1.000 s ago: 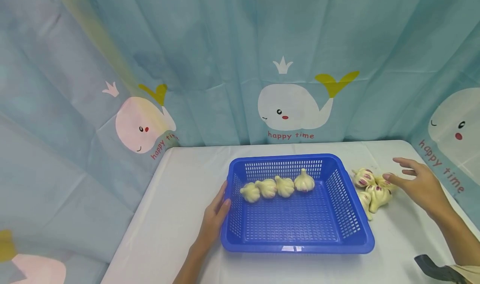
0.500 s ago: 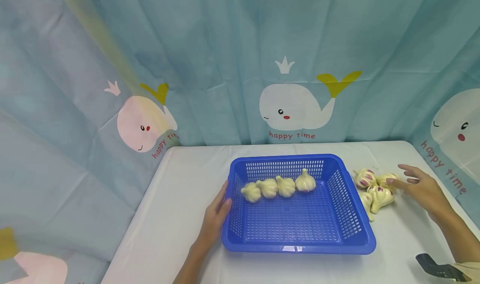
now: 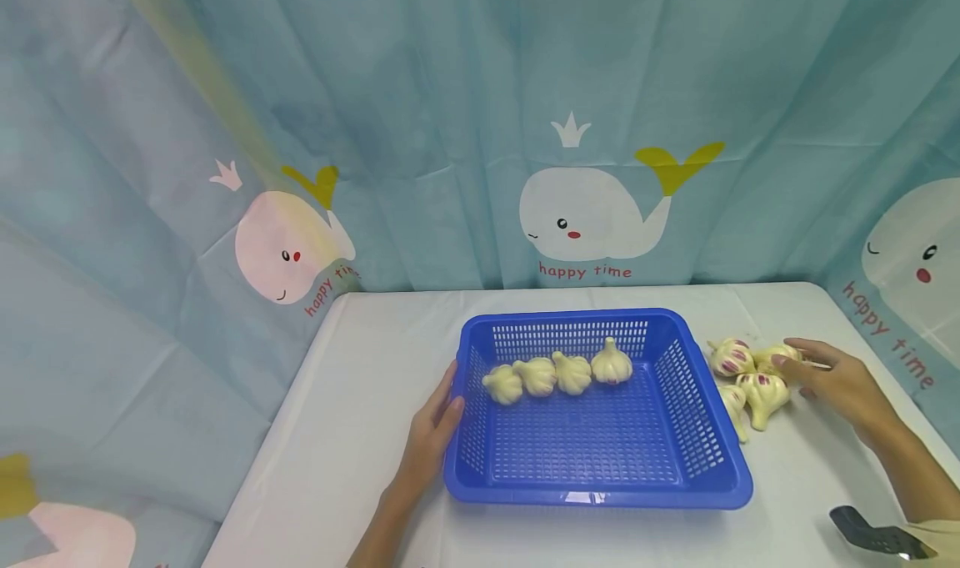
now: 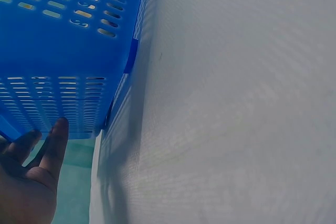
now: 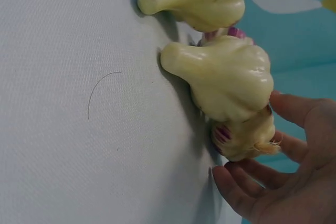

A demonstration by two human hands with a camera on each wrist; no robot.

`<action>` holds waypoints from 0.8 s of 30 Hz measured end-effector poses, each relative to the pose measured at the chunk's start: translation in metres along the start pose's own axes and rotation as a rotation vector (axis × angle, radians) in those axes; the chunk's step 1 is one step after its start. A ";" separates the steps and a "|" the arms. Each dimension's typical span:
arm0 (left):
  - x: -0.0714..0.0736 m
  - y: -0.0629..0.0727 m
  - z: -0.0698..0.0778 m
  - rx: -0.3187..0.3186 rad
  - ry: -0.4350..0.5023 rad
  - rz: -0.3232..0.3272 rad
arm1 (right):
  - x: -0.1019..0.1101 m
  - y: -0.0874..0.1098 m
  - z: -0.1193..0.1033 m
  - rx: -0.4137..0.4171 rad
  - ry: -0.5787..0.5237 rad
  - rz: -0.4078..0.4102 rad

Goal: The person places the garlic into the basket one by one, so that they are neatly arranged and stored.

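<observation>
In the head view my left hand (image 3: 426, 439) grips the left side of a blue plastic basket (image 3: 592, 497), thumb at the rim and fingers along the outer wall. The left wrist view shows fingers (image 4: 54, 148) against the slotted wall. Right of the basket, my right hand (image 3: 847, 389) has its thumb and fingers around a garlic bulb (image 3: 776, 355). In the right wrist view this bulb (image 5: 244, 137), with purple streaks and a root tuft, is partly hidden behind a paler bulb (image 5: 231, 77). Fingertips lie close under it.
Several garlic bulbs (image 3: 536, 377) sit in a row inside the basket. Others, such as a purple-streaked bulb (image 3: 731, 357), lie on the white tablecloth (image 3: 375, 368) against the basket's right side. A whale-print curtain (image 3: 450, 218) hangs behind the table.
My right hand has come down and its fingers have closed in around the far right garlic bulb. My left hand and the basket stay in place.
</observation>
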State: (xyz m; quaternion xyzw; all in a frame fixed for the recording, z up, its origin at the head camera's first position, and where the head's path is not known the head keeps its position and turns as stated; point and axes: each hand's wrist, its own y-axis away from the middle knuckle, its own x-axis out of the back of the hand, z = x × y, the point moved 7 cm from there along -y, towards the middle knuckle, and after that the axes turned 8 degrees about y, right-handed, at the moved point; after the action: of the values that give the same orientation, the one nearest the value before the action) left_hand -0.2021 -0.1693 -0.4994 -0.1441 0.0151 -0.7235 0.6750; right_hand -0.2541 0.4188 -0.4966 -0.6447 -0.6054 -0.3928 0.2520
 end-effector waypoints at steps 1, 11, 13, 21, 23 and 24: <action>0.000 0.000 0.000 0.002 0.000 0.001 | 0.000 0.000 0.000 -0.003 0.000 0.000; -0.001 0.001 0.001 0.012 0.008 -0.004 | -0.001 -0.002 0.009 -0.031 -0.051 -0.005; 0.000 0.001 0.001 0.013 0.007 -0.003 | -0.001 -0.002 0.011 -0.041 -0.049 -0.007; 0.000 0.000 0.003 0.016 -0.008 0.006 | 0.002 0.000 0.014 -0.052 0.003 -0.036; 0.000 0.000 0.002 0.017 -0.009 0.005 | 0.003 0.001 0.015 -0.066 -0.007 -0.032; 0.000 0.000 0.002 0.019 -0.010 0.006 | 0.003 0.002 0.015 -0.071 -0.012 -0.025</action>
State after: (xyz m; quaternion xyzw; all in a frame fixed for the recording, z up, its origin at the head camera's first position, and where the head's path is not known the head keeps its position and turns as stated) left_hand -0.2013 -0.1690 -0.4972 -0.1414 0.0051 -0.7209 0.6784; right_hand -0.2492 0.4324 -0.5026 -0.6480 -0.6008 -0.4131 0.2203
